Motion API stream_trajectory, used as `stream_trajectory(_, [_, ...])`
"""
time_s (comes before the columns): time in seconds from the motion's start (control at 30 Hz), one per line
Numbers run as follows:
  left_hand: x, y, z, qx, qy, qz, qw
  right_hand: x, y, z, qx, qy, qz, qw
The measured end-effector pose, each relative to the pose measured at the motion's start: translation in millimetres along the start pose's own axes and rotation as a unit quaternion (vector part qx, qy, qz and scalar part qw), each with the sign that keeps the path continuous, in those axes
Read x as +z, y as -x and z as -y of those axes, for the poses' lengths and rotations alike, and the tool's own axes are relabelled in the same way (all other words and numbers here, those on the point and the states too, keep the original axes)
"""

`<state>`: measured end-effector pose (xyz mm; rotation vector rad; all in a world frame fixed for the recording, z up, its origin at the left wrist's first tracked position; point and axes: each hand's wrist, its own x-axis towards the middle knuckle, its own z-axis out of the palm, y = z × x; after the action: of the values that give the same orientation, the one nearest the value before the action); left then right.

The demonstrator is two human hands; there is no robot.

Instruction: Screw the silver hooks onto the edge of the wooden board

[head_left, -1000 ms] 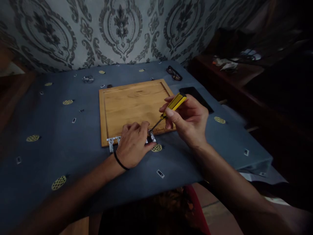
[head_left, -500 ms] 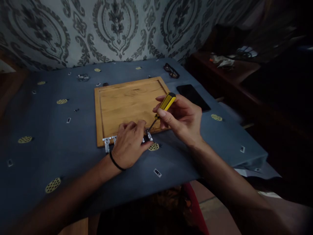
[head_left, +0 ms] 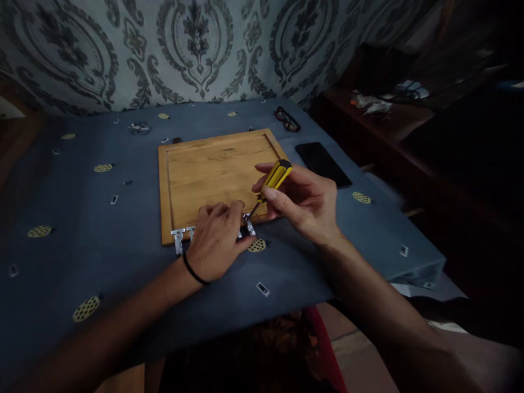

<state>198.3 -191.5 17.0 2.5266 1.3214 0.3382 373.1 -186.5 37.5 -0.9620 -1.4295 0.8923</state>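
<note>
A wooden panel lies flat on a blue cloth. My left hand rests on its near edge, fingers curled over a metal hinge and pressing it down. A second metal hinge sticks out from the same edge, left of that hand. My right hand is closed around a yellow and black screwdriver. The screwdriver slants down to the left, and its tip meets the hinge beside my left fingertips.
A black phone and a pair of glasses lie on the blue cloth right of and behind the panel. Small metal parts sit at the back left. A dark wooden side table stands to the right.
The view shifted slightly. My right hand turned the screwdriver handle a little, lowering its top end. My left hand stayed on the hinge.
</note>
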Motion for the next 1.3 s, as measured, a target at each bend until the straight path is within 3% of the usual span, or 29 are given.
stream_trajectory(0.2, [-1.1,-0.6,-0.1,0.002,0.0,0.006,1.0,-4.8,1.4,1.3,0.011,0.004,0.021,1.0])
stream_trajectory(0.47, [-1.8,-0.5,-1.1,0.0,-0.002,0.009,1.0,-2.3,-4.1,-3.2,0.003,-0.023,-0.004,1.0])
stream_trajectory(0.73, [-0.5,0.6,0.2,0.006,-0.005,0.015,1.0,-1.5,-6.5,-1.3,-0.041,-0.019,0.0,0.999])
stream_trajectory(1.3, [-0.3,0.4,-0.5,0.002,-0.01,0.009,1.0,-4.7,-0.8,-1.1,-0.022,0.014,0.028,0.999])
